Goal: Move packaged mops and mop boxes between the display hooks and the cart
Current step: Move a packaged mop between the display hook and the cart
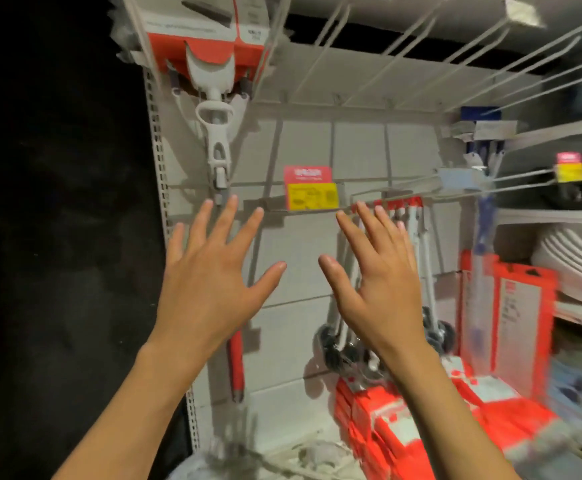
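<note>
Left hand [209, 271] and right hand [376, 278] both raised, fingers spread, holding nothing; one packaged mop [209, 67] hangs on a top-left display hook [144, 46]. Mop boxes [403, 420] piled low right, below the empty hooks [403, 36].

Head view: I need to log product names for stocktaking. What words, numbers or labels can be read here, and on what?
None can be read.
Red and yellow price tag on the middle hook rail: print blurred.
Second red and yellow tag at right: blurred.
Hanging mop package at top left: lines of small print, illegible.
Red mop boxes at lower right: text blurred.
</note>
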{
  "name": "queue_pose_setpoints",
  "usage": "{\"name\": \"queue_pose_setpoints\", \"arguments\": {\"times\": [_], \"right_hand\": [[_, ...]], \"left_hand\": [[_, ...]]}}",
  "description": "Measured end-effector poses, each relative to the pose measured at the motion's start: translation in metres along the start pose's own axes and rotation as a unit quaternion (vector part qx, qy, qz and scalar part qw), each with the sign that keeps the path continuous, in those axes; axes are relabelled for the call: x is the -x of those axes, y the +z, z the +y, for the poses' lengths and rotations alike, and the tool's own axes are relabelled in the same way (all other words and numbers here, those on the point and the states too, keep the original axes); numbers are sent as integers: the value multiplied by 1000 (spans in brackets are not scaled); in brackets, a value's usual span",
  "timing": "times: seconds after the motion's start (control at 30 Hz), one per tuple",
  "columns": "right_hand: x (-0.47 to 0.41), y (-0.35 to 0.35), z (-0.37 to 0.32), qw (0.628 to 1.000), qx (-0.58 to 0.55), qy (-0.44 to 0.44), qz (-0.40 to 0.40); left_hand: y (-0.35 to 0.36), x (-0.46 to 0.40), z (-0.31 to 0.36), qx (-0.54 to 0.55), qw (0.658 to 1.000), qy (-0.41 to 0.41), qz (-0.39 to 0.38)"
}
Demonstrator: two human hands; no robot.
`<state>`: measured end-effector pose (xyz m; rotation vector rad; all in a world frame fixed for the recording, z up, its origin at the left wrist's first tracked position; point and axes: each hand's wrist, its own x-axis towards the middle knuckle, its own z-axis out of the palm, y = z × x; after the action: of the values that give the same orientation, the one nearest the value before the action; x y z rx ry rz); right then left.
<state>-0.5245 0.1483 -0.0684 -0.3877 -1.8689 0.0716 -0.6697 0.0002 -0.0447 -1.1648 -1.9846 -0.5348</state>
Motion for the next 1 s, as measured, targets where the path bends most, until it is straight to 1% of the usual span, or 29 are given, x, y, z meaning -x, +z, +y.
{"name": "queue_pose_setpoints", "arguments": {"times": [0.1,0.3,0.4,0.53,0.73,0.87,1.0], "right_hand": [[30,-51,30,999,37,24,-8],[102,-159,89,989,121,82,-24],[138,-211,116,980,159,118,-27],[189,-275,139,963,194,186,-29],[256,-356,159,928,234,289,-22],[290,-401,168,899,254,357,-2],[313,-439,180,872,284,397,24]], "left_hand": [[5,24,58,36,999,6,-19],[23,83,184,127,988,24,-80],[28,110,244,172,979,28,-109],[33,138,321,228,961,55,-148],[37,169,425,318,923,95,-197],[39,186,479,374,888,142,-226],[43,198,532,414,852,189,-257]]}}
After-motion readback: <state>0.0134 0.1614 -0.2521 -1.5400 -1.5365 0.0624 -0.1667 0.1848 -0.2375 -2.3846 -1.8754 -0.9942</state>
